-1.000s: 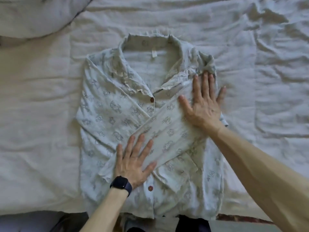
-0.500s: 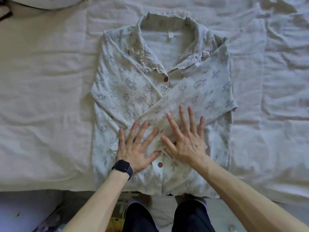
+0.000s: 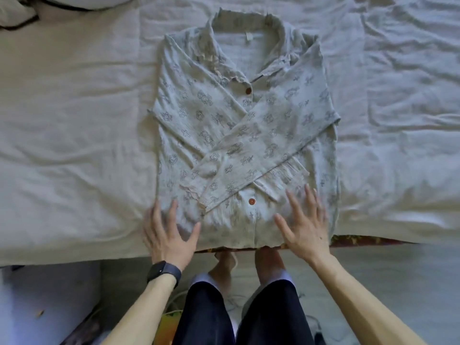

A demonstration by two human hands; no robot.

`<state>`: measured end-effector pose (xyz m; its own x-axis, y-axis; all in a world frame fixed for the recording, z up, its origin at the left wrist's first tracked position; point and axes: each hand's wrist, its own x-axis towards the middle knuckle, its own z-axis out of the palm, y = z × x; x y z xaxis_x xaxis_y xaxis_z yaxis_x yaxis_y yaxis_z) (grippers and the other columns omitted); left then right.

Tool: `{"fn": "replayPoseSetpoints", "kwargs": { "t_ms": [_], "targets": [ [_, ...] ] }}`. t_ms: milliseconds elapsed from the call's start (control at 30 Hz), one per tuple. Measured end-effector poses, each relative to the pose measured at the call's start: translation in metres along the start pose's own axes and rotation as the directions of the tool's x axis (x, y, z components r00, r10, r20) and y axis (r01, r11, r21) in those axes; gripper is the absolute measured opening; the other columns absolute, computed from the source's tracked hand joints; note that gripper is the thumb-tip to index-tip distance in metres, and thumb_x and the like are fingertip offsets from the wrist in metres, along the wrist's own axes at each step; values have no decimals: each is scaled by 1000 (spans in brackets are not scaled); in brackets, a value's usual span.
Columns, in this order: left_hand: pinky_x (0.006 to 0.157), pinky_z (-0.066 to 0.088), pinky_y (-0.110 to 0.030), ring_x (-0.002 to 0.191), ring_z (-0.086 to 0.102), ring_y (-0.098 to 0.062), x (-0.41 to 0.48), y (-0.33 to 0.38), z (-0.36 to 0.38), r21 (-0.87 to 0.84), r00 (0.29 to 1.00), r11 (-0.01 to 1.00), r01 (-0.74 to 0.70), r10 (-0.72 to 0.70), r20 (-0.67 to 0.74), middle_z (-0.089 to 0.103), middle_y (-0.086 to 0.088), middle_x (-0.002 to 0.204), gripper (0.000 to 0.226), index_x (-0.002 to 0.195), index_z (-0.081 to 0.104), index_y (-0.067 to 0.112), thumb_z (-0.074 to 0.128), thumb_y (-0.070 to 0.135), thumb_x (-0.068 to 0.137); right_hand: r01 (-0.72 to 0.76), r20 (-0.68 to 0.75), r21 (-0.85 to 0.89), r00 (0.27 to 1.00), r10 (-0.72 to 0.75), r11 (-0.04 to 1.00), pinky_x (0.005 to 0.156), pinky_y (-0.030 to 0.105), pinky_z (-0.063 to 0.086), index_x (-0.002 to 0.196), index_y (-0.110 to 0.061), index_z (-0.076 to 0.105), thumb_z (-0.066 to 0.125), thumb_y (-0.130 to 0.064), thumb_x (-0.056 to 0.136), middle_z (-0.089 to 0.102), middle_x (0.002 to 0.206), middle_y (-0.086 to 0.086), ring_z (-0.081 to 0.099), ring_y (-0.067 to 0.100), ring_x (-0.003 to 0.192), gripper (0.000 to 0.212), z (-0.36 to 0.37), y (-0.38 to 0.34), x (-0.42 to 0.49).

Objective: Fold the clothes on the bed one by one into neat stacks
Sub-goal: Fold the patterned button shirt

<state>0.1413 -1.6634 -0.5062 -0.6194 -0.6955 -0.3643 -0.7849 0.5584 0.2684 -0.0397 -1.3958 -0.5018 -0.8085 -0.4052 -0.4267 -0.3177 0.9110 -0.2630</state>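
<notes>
Shirt (image 3: 199,115) is lying on the bed (image 3: 62,120), sleeves (image 3: 258,143) crossed in, as left hand (image 3: 166,235) and right hand (image 3: 303,227) are resting open-fingered at its hem, gripping nothing, final fold seemingly pending

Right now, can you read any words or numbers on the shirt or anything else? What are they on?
No words or numbers can be read anywhere.
Tag inside the collar of the shirt: too small and blurred to read.
Watch on the wrist: its face is dark, nothing shows.
Shirt print: little drawings, not letters.
</notes>
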Motion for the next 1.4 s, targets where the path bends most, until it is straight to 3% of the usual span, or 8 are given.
{"fn": "replayPoseSetpoints", "kwargs": {
  "t_ms": [67,167,333,467,633,767,967,1400],
  "targets": [
    [112,33,-54,140,37,-36,-20,-7,-11,-275,964,926,259,-267,8,35,-12,153,85,152,28,29,70,57,84,-326,-65,286,932,357,901,122,49,11,161,-34,16,62,-62,91,8,169,2,6,24,156,88,-12,10,-22],
    [90,47,-38,117,58,-33,-29,-10,-25,-471,872,734,490,-420,253,58,-9,129,80,147,34,23,77,44,83,-572,129,644,735,665,507,120,52,26,159,-23,19,82,-43,82,27,163,9,26,33,150,101,-21,36,-31],
    [102,48,-43,123,57,-33,-10,-42,-6,-202,754,792,577,-421,504,62,-8,134,74,135,57,9,70,60,84,-670,332,587,711,620,454,99,42,47,137,-9,47,87,-30,78,59,126,8,59,25,112,75,-11,68,-25],
    [88,50,-34,115,60,-25,-12,-49,0,-462,750,619,635,-351,561,64,-1,123,45,130,60,13,72,36,92,-622,422,648,773,473,440,82,30,48,102,-18,70,77,-21,90,70,103,1,64,9,88,14,-1,71,-33],
    [72,55,-28,72,71,-13,-44,-47,-8,-656,727,317,685,-368,580,71,0,105,28,117,60,11,70,23,93,-598,469,784,747,472,166,89,40,55,111,-11,63,66,-18,98,67,109,2,64,20,100,15,3,79,-55],
    [73,54,-29,84,69,-17,-56,-52,-15,-725,764,297,622,-433,478,71,-7,111,37,124,62,4,70,23,94,-523,390,840,769,507,147,75,31,54,109,-9,65,64,-13,99,68,103,7,65,18,91,12,-10,88,-70],
    [73,52,-30,88,64,-17,-65,-36,-22,-796,777,185,577,-427,463,66,-4,108,23,117,55,12,65,14,97,-491,390,847,834,389,203,79,33,57,108,-6,71,73,-14,93,74,100,7,69,22,90,17,-11,82,-84],
    [66,53,-30,61,73,-11,-112,-11,-105,-856,823,184,484,-428,373,68,-8,118,47,140,51,6,66,18,97,-318,317,943,781,538,-95,51,21,55,100,-8,69,65,-7,97,71,89,7,68,18,73,5,-100,58,-140]
  ]
}}
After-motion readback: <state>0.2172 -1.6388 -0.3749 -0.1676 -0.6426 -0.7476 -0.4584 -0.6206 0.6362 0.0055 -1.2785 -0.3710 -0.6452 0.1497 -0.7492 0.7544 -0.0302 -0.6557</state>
